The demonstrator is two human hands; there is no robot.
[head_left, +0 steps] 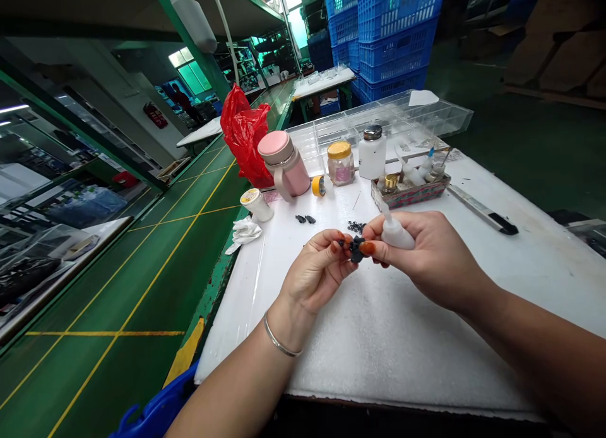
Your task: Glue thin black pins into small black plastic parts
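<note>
Over the white foam-covered table, my left hand pinches a small black part between thumb and fingertips. My right hand is closed too; its thumb and finger touch the same part from the other side. Tucked in that right hand is a small white squeeze bottle, its thin nozzle pointing up and away. What the part is exactly is too small to make out, and fingers cover some of it. Just beyond my fingertips lies a little heap of small black rings. Two black pieces lie farther left.
Behind my hands stand a pink mug, a yellow tape roll, a yellow-lidded jar, a white pump bottle and a patterned box of small bottles. A utility knife lies right. A green conveyor belt runs left.
</note>
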